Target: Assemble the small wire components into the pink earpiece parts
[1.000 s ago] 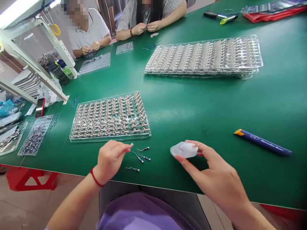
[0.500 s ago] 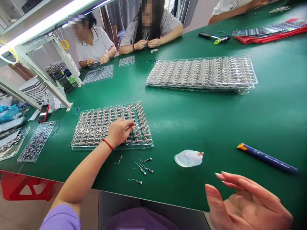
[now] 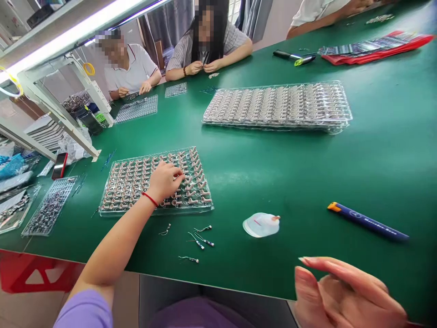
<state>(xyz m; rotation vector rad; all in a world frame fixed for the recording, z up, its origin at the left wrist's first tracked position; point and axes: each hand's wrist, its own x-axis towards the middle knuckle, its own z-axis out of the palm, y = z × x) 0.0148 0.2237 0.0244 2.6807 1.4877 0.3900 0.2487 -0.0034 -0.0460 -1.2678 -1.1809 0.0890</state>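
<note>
My left hand (image 3: 166, 182), with a red string at the wrist, reaches over a clear plastic tray (image 3: 155, 212) filled with rows of small beige, cup-ended pieces like earbud shells (image 3: 191, 187). Its thumb and forefinger are pinched together among the right-hand rows; what lies between them is hidden. At the lower right, my right hand (image 3: 348, 291) is held palm inward above the table edge, its thumb apart from the curved fingers and nothing in it. Between the hands lie several small wired parts (image 3: 200, 241) and a translucent squeeze bottle (image 3: 261, 225) with a beige tip.
A dark blue pen-shaped cutter (image 3: 368, 221) with an orange end lies at right. Stacked filled trays (image 3: 276, 107) stand farther back. A tray of tiny metal parts (image 3: 49, 209) and a red phone (image 3: 60, 166) are at left. Two co-workers (image 3: 131, 68) sit across the green table (image 3: 273, 173), another person's arm beyond.
My left hand has shifted slightly left over the tray, still pinched. My right hand's fingers have drawn a little closer together. The view has tilted slightly.
</note>
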